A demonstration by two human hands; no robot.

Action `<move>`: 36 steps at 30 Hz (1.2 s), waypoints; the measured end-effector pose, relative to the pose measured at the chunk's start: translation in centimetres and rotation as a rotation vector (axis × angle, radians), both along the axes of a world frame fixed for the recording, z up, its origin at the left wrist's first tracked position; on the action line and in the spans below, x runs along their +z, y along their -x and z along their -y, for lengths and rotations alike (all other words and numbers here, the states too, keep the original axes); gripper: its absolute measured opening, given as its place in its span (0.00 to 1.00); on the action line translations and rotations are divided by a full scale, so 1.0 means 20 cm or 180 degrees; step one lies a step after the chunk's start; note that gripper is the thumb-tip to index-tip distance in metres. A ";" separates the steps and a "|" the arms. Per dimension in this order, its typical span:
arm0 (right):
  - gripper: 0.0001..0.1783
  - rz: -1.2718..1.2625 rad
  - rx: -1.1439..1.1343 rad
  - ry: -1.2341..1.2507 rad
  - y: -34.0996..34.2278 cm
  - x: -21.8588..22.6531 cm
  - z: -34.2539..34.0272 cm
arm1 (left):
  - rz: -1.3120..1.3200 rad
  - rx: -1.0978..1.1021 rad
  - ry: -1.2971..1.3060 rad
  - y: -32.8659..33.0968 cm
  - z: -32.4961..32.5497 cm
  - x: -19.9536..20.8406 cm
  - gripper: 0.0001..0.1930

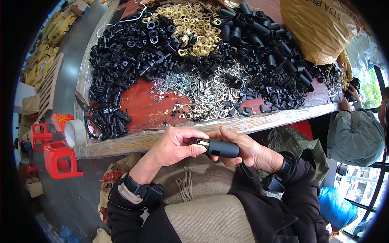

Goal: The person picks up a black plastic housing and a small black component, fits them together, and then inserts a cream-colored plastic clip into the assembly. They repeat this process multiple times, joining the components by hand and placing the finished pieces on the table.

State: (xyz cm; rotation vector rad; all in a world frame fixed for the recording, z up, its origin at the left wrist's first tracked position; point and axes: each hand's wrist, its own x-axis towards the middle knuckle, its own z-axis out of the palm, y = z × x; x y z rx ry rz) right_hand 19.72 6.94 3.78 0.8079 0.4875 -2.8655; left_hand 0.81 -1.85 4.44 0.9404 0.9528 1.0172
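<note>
A short black plastic tube (224, 148) with a small rectangular slot in its side lies crosswise between my hands, just off the table's front edge. My right hand (247, 149) is wrapped round the tube's right part. My left hand (176, 145) pinches a black end piece (201, 142) at the tube's left end; a pale strip shows on it. Whether that piece is seated inside the tube I cannot tell. Beyond my hands lie silver bent metal clips (208, 95), small black plastic pieces (283, 95) and black tubes (259, 28) in heaps.
Black plastic fittings (121, 56) and gold-coloured rings (194, 24) are heaped farther back. A tape roll (75, 133) and pliers (81, 101) are at the table's left corner. Red stools (60, 158) stand on the floor at left. Another person's grey sleeve (352, 135) shows at right.
</note>
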 end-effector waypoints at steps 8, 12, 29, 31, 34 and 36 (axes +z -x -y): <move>0.28 -0.0007 -0.0363 -0.0025 -0.12 -0.05 -0.07 | -0.0086 0.0895 0.0107 0.18 0.04 0.01 0.12; 0.27 0.0097 -0.0129 -0.0254 0.00 -0.01 -0.02 | -0.0196 0.0318 -0.0122 0.01 0.02 0.00 0.12; 0.33 0.0397 -0.0996 -0.1273 0.10 0.00 0.05 | -0.0039 0.0578 0.0556 -0.03 0.02 -0.06 0.16; 0.32 0.0207 -0.1128 -0.1172 0.09 0.00 0.07 | -0.0354 0.0558 -0.0020 -0.04 0.02 -0.08 0.16; 0.32 -0.0080 -0.1175 -0.0972 0.09 -0.01 0.06 | -0.0698 0.0616 -0.0442 -0.05 0.02 -0.11 0.16; 0.32 -0.0444 -0.1135 -0.0661 0.09 0.00 0.06 | -0.1056 0.0753 -0.0695 -0.06 0.03 -0.13 0.16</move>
